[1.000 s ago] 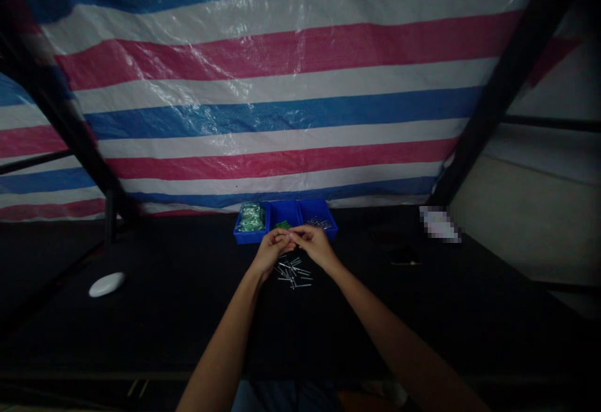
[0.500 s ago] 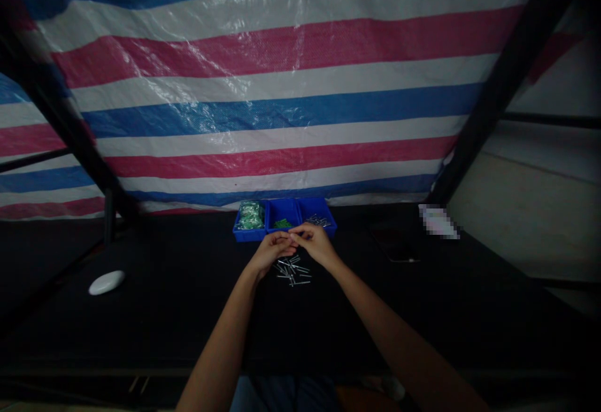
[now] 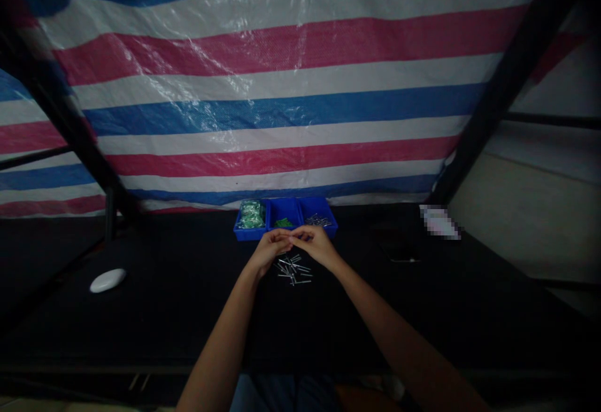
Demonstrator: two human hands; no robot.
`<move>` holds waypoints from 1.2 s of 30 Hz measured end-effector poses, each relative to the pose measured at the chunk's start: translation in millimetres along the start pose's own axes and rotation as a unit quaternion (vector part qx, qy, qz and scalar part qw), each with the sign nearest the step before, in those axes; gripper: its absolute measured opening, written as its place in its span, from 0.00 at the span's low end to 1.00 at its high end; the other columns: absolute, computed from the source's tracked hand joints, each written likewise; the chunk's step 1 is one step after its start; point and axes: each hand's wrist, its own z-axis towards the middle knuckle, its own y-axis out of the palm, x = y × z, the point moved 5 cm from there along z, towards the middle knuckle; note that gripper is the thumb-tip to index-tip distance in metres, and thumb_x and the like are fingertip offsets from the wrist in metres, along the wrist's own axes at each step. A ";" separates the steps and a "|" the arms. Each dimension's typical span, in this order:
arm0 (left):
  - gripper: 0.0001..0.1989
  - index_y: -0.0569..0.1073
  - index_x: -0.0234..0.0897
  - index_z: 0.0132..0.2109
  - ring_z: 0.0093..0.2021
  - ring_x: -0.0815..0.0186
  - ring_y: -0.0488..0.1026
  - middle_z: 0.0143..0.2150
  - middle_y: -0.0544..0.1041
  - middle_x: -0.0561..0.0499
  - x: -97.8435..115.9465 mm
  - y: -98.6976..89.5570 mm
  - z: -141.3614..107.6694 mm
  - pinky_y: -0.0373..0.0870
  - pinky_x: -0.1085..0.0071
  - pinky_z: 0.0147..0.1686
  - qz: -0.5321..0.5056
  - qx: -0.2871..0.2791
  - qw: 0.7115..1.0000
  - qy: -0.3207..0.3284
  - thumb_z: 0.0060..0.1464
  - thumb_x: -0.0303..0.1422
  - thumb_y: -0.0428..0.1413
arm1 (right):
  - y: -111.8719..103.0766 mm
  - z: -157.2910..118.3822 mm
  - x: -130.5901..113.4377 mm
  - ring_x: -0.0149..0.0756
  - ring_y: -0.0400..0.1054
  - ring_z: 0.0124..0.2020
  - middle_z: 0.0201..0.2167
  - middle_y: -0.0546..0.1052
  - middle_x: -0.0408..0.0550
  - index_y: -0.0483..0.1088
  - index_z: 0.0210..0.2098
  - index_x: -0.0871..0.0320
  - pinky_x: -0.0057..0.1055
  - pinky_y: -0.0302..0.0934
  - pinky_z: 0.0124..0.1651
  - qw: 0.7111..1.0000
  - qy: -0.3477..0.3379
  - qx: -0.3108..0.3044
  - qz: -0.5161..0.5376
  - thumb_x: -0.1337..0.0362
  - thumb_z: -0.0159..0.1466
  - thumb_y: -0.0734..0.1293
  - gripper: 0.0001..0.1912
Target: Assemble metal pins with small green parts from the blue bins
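My left hand (image 3: 271, 249) and my right hand (image 3: 315, 245) meet at the fingertips just in front of the blue bins. Both are closed in a pinch, and whatever lies between the fingers is hidden or too small to make out. Below them a loose pile of thin silvery screws or nails (image 3: 293, 268) is spread on the black table. Behind my hands, the left blue bin (image 3: 250, 235) holds shiny packets with green contents (image 3: 252, 213). Small green pieces (image 3: 282, 223) lie in the middle bin, and more thin metal pieces (image 3: 318, 220) in the right one.
A white, mouse-like rounded object (image 3: 107, 280) lies at the left on the black table (image 3: 178, 312). To the right are a dark phone-like slab (image 3: 399, 250) and a blurred-out pale item (image 3: 440, 221). A striped tarpaulin (image 3: 282, 105) hangs behind, between dark frame posts.
The left fingers have shifted slightly and drawn closer to the right fingertips. Both hands stay together over the same spot, and the pile looks unchanged.
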 end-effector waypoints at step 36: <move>0.19 0.70 0.32 0.40 0.31 0.70 0.71 0.32 0.75 0.50 13.4 3.9 -3.0 0.64 0.73 0.36 -0.011 0.002 0.997 0.070 0.37 0.31 0.62 | -2.6 -0.4 25.7 0.27 0.62 0.21 0.25 0.72 0.42 0.65 0.26 0.57 0.25 0.53 0.23 0.996 0.051 0.033 0.069 0.61 0.46 0.69 0.11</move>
